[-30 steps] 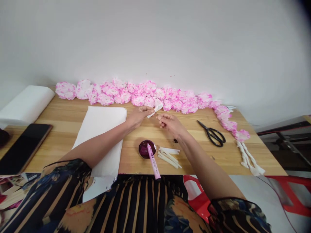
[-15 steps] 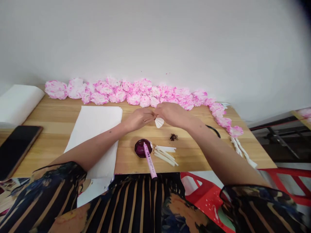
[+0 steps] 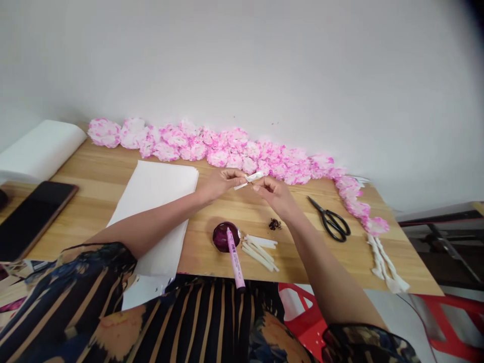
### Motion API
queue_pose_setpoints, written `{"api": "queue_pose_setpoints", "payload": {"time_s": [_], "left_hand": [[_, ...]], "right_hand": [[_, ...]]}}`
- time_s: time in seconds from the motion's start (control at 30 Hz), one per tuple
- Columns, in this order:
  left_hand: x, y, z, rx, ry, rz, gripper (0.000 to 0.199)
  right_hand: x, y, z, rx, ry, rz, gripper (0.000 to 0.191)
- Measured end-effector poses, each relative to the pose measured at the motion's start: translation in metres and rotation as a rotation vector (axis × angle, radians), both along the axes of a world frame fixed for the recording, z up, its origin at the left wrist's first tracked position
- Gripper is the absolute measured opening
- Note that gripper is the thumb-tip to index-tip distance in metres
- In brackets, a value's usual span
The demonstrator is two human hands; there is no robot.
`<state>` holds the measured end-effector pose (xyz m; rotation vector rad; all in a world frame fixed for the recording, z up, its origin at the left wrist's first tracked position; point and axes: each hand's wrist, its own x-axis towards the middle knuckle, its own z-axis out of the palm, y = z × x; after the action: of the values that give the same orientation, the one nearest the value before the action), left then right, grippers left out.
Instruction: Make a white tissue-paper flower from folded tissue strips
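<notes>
Between my hands is a small pleated white paper (image 3: 254, 176), with a thin dark tie around its middle. My left hand (image 3: 222, 184) is closed, pinching the paper from the left. On the right side, my right hand (image 3: 279, 195) is also closed, its fingertips at the paper beside the tie. Below the hands lie several narrow folded paper strips (image 3: 260, 255) and a little heap of tiny dark bands (image 3: 275, 224). A pink marker (image 3: 236, 260) rests across a dark purple dish (image 3: 220, 241) close to the table's front edge.
Black scissors (image 3: 329, 219) lie right of my right hand. White paper sheets (image 3: 161, 196) are stacked under my left forearm, and a phone (image 3: 38, 217) lies farther left. A row of pink-and-white paper flowers (image 3: 217, 156) runs along the wall. A red stool (image 3: 302, 315) stands below the table.
The paper's fanned end hung downward before; now the piece is turned sideways between my fingertips. My right hand has moved lower and right, and the scissors show fully as the view shifted.
</notes>
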<state>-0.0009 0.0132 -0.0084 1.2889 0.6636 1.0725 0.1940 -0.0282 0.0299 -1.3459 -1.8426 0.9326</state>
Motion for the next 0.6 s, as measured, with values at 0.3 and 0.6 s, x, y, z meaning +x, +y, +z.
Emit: {"api": "queue_pose_setpoints", "payload": {"time_s": [0.3, 0.6], "left_hand": [[0.001, 0.001, 0.0, -0.119, 0.039, 0.076, 0.028], [0.001, 0.001, -0.006, 0.013, 0.235, 0.164, 0.026]], "right_hand": [[-0.021, -0.011, -0.014, 0.343, -0.33, -0.111, 0.014], [-0.021, -0.009, -0.019, 0.513, -0.479, -0.233, 0.018]]}}
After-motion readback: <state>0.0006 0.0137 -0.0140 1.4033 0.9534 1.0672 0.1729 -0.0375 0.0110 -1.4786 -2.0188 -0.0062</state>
